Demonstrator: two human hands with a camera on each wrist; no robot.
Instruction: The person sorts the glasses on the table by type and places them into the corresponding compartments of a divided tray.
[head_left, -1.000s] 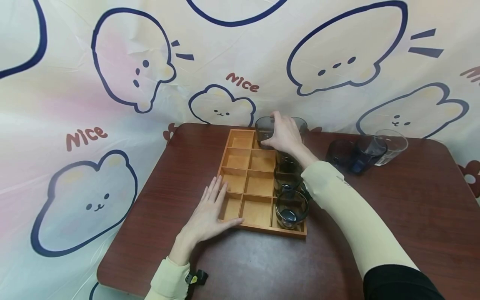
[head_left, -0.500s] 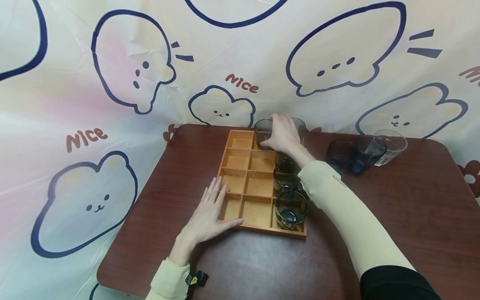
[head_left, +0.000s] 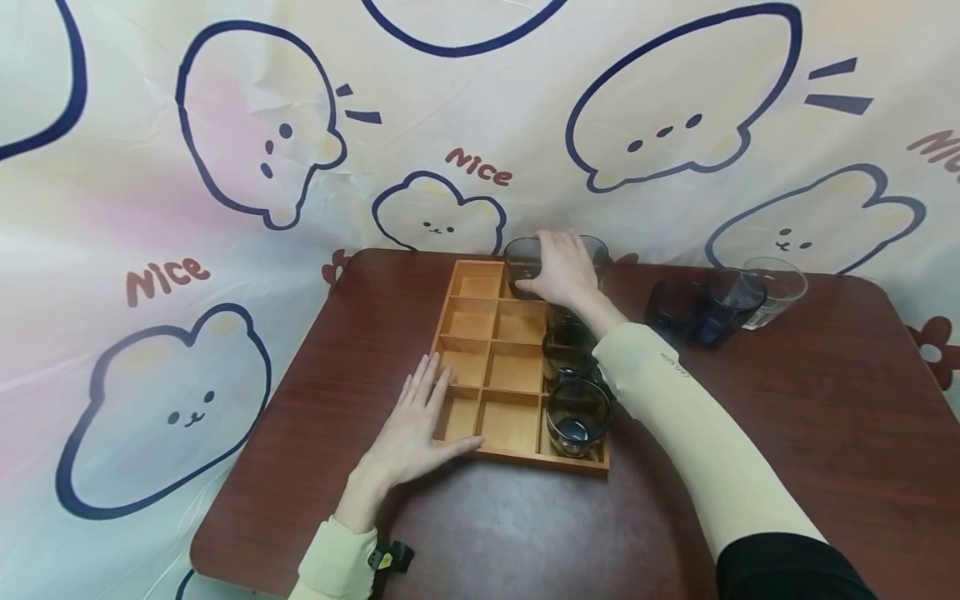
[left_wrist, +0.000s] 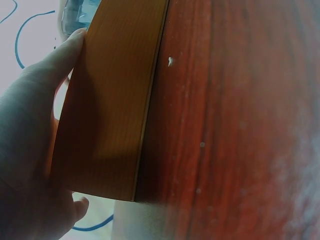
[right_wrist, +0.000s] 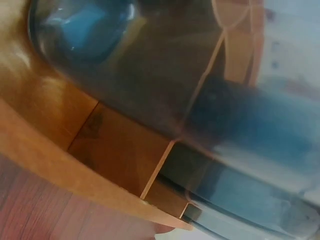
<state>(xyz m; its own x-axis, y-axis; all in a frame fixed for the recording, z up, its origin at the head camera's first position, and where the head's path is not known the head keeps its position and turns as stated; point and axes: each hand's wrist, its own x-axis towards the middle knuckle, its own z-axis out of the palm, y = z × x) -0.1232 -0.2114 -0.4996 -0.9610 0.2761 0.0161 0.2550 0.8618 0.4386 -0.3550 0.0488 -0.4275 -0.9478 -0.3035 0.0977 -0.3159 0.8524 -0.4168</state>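
A wooden tray (head_left: 512,421) divided into compartments lies on the table. My left hand (head_left: 408,437) rests on its near left corner, fingers straight; the thumb touches the tray wall (left_wrist: 115,115) in the left wrist view. At the far end my right hand (head_left: 562,271) grips a smoky drinking glass (head_left: 521,260) by its upper part, over the far middle compartment. Another glass rim (head_left: 597,250) shows just right of that hand. Smoky glasses (head_left: 577,417) stand along the right column, the farther ones partly hidden by the right arm. Tinted glass (right_wrist: 100,55) fills much of the right wrist view.
Right of the tray, at the back of the brown table (head_left: 795,417), stand two dark glasses (head_left: 726,304) and a clear glass (head_left: 780,287). A patterned cloth (head_left: 300,67) hangs behind the table's far edge.
The whole head view has shifted very slightly to the left. Both hands, the tray and the glasses otherwise keep their places.
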